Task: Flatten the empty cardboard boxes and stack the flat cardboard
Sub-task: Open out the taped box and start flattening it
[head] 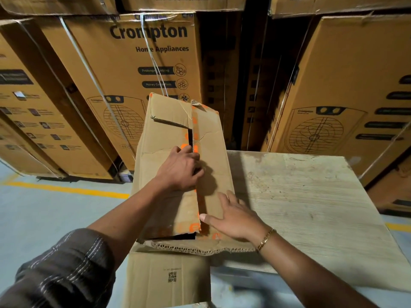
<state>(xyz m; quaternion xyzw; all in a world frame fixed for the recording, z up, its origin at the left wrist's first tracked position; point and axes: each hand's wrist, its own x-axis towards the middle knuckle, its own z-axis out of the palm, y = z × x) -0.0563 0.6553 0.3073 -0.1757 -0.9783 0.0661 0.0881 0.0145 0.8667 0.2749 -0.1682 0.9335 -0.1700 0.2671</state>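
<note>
A worn brown cardboard box point(165, 134) with orange tape marks along its centre seam stands in front of me, its top flaps closed and creased. My left hand point(180, 170) lies on the seam with its fingers curled over the edge of the left flap. My right hand point(231, 216) rests flat on the right flap near the front corner, fingers spread, thumb at the flap's edge. The box front point(164, 276) carries a small QR code. Its torn front edge shows the corrugation.
A pale, scuffed wooden table top point(311, 196) stands directly right of the box. Tall strapped appliance cartons point(133, 63) form a wall behind, more cartons at the right point(347, 85). The grey floor has a yellow line point(66, 188) at the left.
</note>
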